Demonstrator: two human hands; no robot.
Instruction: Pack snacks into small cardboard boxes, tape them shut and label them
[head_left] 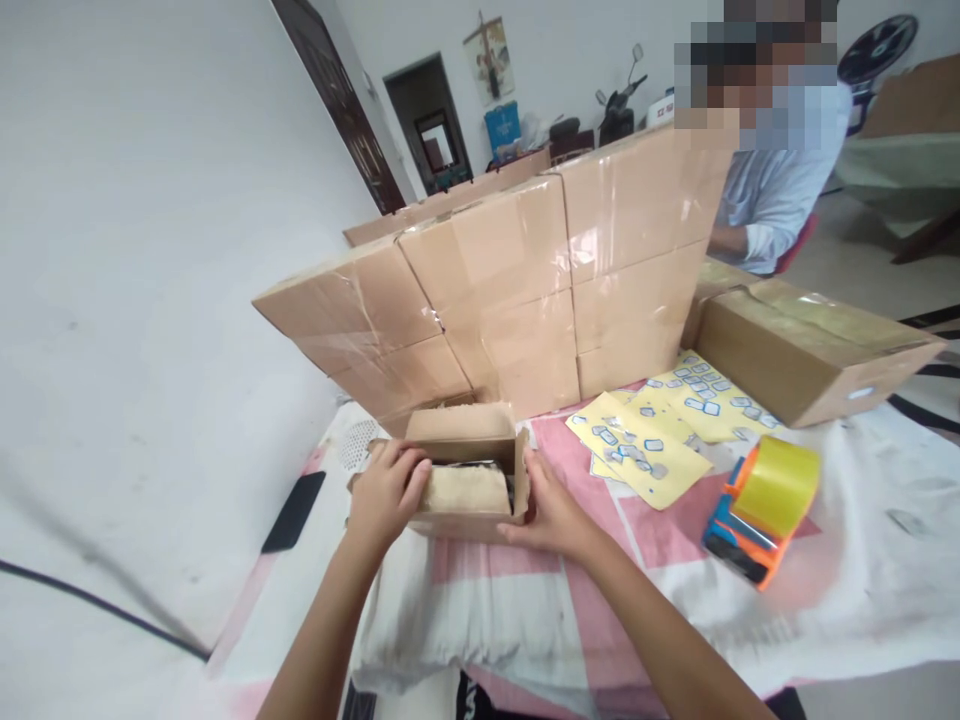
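Note:
A small cardboard box stands on the cloth in front of me, its top flaps raised. Inside it lie a beige piece and something dark that I cannot make out. My left hand grips the box's left end, fingers bent over the flap there. At the right end, my right hand holds the side wall and its flap between thumb and fingers. To the right, an orange and blue tape dispenser with a wide yellow roll lies on the cloth.
Stacked taped cartons form a wall behind the box. Yellow sticker sheets lie to the right, beside a long carton. A black flat object lies left. Another person sits beyond the cartons. A pink-white cloth covers the table.

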